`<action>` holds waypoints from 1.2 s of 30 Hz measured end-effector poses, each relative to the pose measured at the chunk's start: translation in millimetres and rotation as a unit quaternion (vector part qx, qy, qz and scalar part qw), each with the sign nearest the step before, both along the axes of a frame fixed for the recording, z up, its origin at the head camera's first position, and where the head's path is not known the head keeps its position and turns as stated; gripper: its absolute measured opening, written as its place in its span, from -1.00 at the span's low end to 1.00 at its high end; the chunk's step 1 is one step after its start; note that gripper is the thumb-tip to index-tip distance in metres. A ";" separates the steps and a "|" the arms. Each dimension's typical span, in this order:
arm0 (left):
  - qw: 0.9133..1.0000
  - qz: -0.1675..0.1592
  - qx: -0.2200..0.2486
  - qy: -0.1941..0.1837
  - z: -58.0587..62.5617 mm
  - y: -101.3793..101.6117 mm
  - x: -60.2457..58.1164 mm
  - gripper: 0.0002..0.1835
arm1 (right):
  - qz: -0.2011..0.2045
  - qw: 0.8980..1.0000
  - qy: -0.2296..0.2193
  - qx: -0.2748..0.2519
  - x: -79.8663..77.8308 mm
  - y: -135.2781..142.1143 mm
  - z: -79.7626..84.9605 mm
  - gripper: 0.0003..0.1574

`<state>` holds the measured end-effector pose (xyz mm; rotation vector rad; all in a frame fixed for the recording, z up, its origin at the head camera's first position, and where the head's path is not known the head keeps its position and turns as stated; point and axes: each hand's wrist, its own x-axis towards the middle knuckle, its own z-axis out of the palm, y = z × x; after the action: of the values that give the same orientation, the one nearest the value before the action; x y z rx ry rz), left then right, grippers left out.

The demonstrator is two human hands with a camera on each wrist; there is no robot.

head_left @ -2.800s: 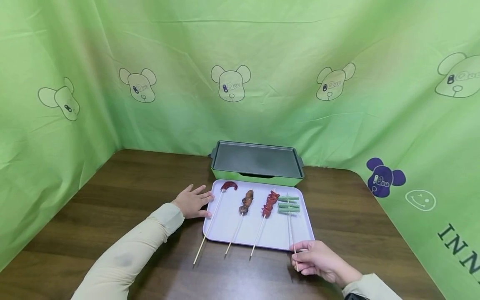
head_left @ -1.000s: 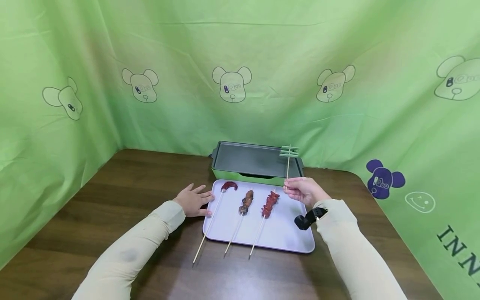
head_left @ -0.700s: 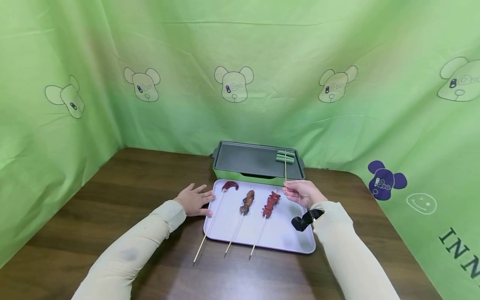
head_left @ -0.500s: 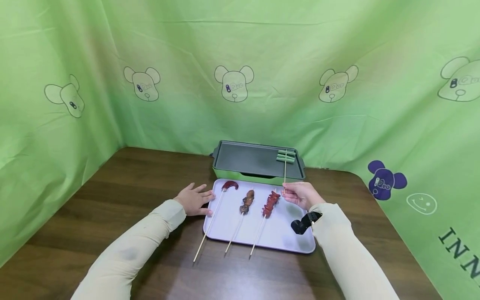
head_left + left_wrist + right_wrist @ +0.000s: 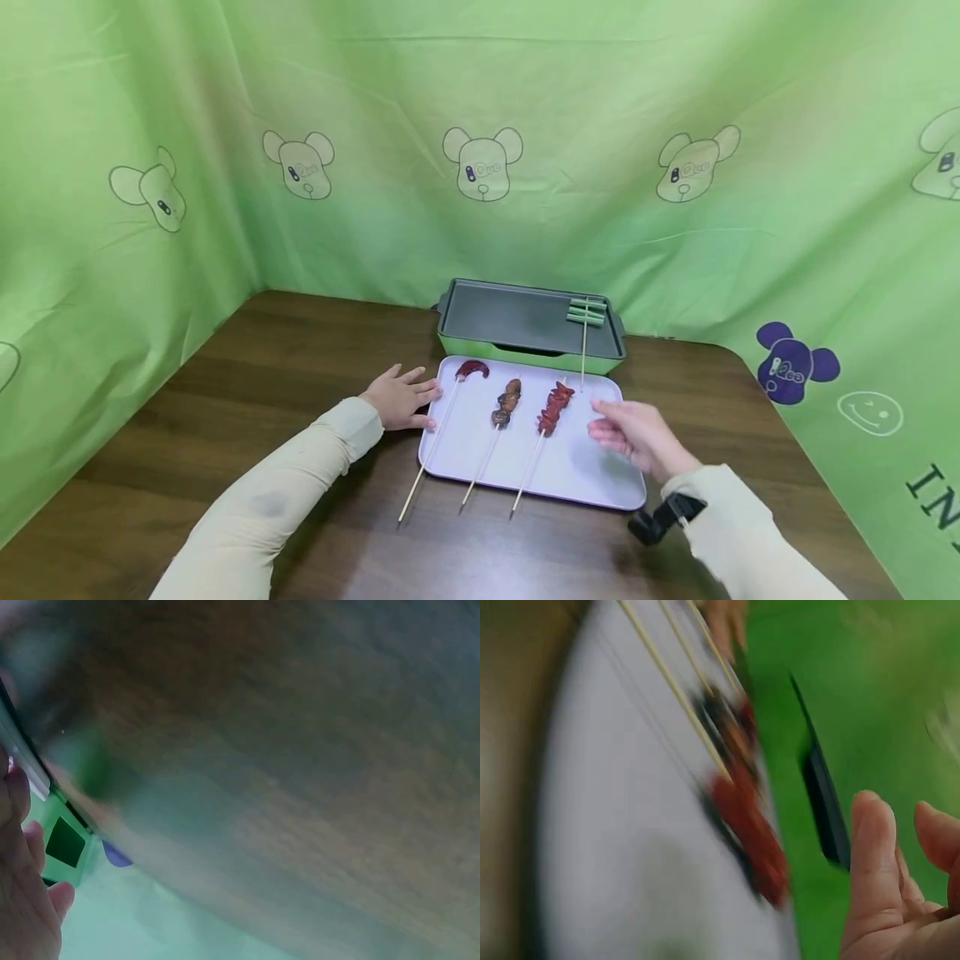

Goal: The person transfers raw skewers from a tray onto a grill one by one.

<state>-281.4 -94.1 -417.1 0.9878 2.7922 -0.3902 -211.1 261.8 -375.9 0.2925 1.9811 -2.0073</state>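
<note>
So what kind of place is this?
Perhaps a curtained-off corner set up for cooking, maybe pretend cooking. A green curtain with cartoon faces hangs behind and beside a wooden table, which has a grill and a tray with skewers.

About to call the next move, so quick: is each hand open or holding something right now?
Left hand: open, fingers spread at the left edge of the tray.
Right hand: open, holding nothing, over the right side of the tray.

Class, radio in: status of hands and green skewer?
Left hand at left edge of tray; right hand empty over it. Green skewer on griddle, overhanging its front. No obstruction seen.
</note>
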 end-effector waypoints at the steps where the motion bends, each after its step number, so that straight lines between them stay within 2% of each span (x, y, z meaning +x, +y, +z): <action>1: 1.000 -0.002 0.005 -0.003 -0.2 0.1 0.2 -0.28 | 0.023 1.000 -0.003 -0.001 9.1 -3.7 -2.9 -0.72; 4: 1.000 -0.006 0.015 -0.009 0.9 -0.3 0.8 -0.28 | 0.106 0.994 -0.018 -0.007 35.6 -18.2 -11.9 -0.74; 7: 1.000 -0.008 0.020 -0.013 3.4 -1.5 1.5 -0.28 | 0.175 0.983 -0.037 -0.035 57.0 -31.9 -19.3 -0.77; 11: 0.999 -0.007 0.028 -0.017 6.5 -3.4 2.6 -0.28 | 0.231 0.967 -0.065 -0.081 76.5 -43.1 -26.2 -0.79; 16: 0.999 -0.009 0.034 -0.020 6.8 -4.2 3.7 -0.30 | 0.280 0.940 -0.130 -0.147 90.0 -50.1 -36.6 -0.72; 17: 0.999 -0.009 0.035 -0.021 6.7 -4.1 3.9 -0.30 | 0.279 0.937 -0.138 -0.157 91.5 -51.9 -38.9 -0.71; 19: 0.999 -0.010 0.039 -0.021 6.6 -3.5 4.4 -0.30 | 0.261 0.938 -0.147 -0.172 93.5 -56.3 -43.0 -0.71; 24: 0.999 -0.010 0.045 -0.024 7.4 -2.3 5.0 -0.30 | 0.188 0.958 -0.133 -0.170 93.7 -70.1 -49.9 -0.75; 26: 0.999 -0.011 0.045 -0.023 7.5 -1.9 4.9 -0.30 | 0.173 0.962 -0.128 -0.166 92.7 -74.7 -51.2 -0.76; 31: 0.999 -0.009 0.048 -0.023 8.9 -1.6 5.2 -0.29 | 0.159 0.965 -0.128 -0.166 87.9 -81.1 -52.2 -0.75; 36: 0.999 -0.007 0.040 -0.029 10.5 -3.3 5.0 -0.29 | 0.114 0.967 -0.124 -0.190 81.1 -84.7 -49.9 -0.74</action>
<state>-276.5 -97.4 -406.6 1.0176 2.7695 -0.2474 -130.1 177.1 -425.9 0.2028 1.3787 -2.0310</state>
